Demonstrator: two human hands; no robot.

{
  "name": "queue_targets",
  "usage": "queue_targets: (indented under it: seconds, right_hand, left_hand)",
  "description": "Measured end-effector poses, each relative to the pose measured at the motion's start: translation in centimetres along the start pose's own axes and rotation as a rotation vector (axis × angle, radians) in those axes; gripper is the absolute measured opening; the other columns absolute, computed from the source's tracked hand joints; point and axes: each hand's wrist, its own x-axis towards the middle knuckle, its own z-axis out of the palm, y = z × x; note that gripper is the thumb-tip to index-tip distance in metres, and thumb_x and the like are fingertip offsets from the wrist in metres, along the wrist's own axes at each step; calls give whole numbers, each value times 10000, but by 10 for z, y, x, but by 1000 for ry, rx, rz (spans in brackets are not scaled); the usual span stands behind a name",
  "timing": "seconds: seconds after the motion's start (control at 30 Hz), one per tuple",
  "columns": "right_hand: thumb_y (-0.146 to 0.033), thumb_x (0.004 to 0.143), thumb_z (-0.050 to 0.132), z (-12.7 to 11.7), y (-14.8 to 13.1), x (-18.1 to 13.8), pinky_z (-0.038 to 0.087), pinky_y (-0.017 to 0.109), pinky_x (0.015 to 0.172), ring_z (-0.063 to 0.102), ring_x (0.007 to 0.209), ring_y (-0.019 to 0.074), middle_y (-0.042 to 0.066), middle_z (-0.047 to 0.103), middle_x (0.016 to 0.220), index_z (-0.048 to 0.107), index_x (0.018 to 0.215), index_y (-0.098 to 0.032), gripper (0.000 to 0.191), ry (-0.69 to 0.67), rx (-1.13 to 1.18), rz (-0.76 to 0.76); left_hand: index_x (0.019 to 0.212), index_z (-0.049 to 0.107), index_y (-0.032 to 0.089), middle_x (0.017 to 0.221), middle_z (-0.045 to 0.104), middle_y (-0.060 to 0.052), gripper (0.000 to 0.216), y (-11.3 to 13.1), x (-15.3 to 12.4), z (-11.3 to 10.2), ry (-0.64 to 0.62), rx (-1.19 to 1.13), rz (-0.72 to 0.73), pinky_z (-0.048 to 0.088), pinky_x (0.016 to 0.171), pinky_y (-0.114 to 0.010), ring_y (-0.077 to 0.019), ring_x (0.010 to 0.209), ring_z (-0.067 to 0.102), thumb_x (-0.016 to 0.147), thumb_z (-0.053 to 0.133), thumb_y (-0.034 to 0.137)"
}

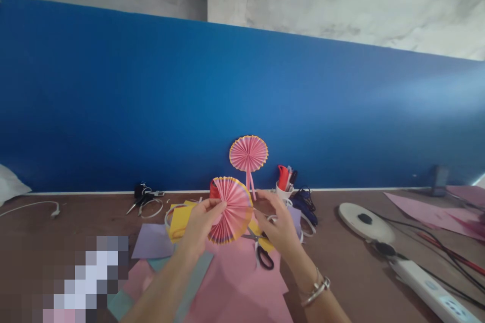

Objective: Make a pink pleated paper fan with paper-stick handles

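A round pleated paper fan (237,207), pink with a yellow edge, is pinched near its centre by my left hand (199,222). A gap in the pleats faces that hand. At the fan's right edge is my right hand (279,222), thumb and forefinger apart; whether the thumb touches the paper I cannot tell. Behind them, a second pink pleated fan (248,153) stands upright against the blue partition on a narrow pink stem. Below the right hand, scissors (265,257) with black handles lie on pink paper sheets (238,282).
Purple paper (151,240), yellow paper (180,219) and teal paper (197,267) lie around the hands. A white cup (284,191) of pens stands at the partition (151,86). Rightward are a round white device (366,222), a power strip (432,285), cables and more pink paper (424,212).
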Motion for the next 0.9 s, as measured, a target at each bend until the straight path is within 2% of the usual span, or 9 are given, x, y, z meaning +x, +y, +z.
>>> queue_targets:
  seconds: [0.1, 0.2, 0.3, 0.37, 0.53, 0.67, 0.73, 0.83, 0.9]
  right_hand:
    - [-315, 796, 577, 4, -2, -1, 508, 307, 686, 616, 830, 178, 78, 621, 1007, 421, 1279, -215, 518, -33, 266, 220]
    - [-387, 768, 617, 11, -7, -2, 491, 281, 615, 620, 727, 175, 57, 660, 848, 490, 1200, -172, 499, -32, 441, 402]
    - [-411, 686, 693, 16, -13, -2, 461, 255, 562, 614, 694, 178, 65, 673, 823, 569, 1070, -153, 479, 37, 526, 508]
    - [-406, 643, 721, 16, -16, -1, 448, 248, 546, 608, 667, 173, 63, 680, 806, 596, 1007, -155, 459, 32, 563, 554]
    - [-408, 603, 742, 11, -21, 0, 451, 259, 584, 603, 657, 173, 53, 684, 757, 652, 843, -158, 359, -80, 555, 549]
    - [-461, 667, 700, 9, -22, 0, 439, 244, 566, 593, 645, 166, 35, 671, 720, 680, 827, -164, 338, -36, 513, 555]
    - [-480, 677, 693, 8, -24, 0, 447, 252, 567, 596, 639, 173, 36, 668, 695, 688, 821, -163, 348, -19, 535, 558]
    - [-498, 641, 721, 9, -25, 0, 469, 277, 602, 610, 654, 192, 49, 680, 694, 700, 783, -157, 371, -42, 554, 545]
    - [-506, 619, 735, 10, -25, 0, 474, 286, 605, 615, 655, 199, 52, 683, 691, 705, 782, -153, 390, -61, 560, 556]
  left_hand:
    - [785, 640, 132, 707, 657, -36, 392, -1, -1, 1, 0, -39, -7, 422, 618, -246, -138, 628, 582, 552, 762, 423]
    - [783, 628, 131, 709, 647, -34, 410, -3, -3, 6, 0, -59, -15, 420, 618, -252, -141, 631, 578, 534, 768, 425]
    - [779, 624, 137, 703, 634, -12, 378, -5, -4, 9, 16, -67, -12, 411, 623, -232, -127, 644, 574, 554, 761, 409]
    - [769, 616, 141, 662, 615, 9, 358, -6, -5, 11, 5, -103, -26, 405, 616, -224, -113, 615, 561, 563, 760, 395]
    - [743, 605, 146, 617, 600, 22, 359, -6, -7, 13, 21, -198, -54, 420, 610, -236, -124, 598, 569, 546, 766, 399]
    - [718, 592, 155, 599, 601, 33, 348, -7, -7, 14, 19, -160, -39, 420, 592, -220, -111, 568, 568, 526, 778, 378]
    - [756, 614, 157, 663, 653, -1, 349, -8, -8, 14, -53, -155, -32, 455, 647, -244, -145, 638, 617, 530, 785, 360]
    - [907, 658, 143, 868, 717, -92, 432, -7, -10, 15, -209, -184, -32, 483, 802, -326, -237, 852, 661, 546, 798, 336]
    - [947, 670, 130, 927, 721, -115, 460, -7, -12, 17, -233, -207, -45, 483, 845, -357, -264, 908, 659, 553, 801, 328]
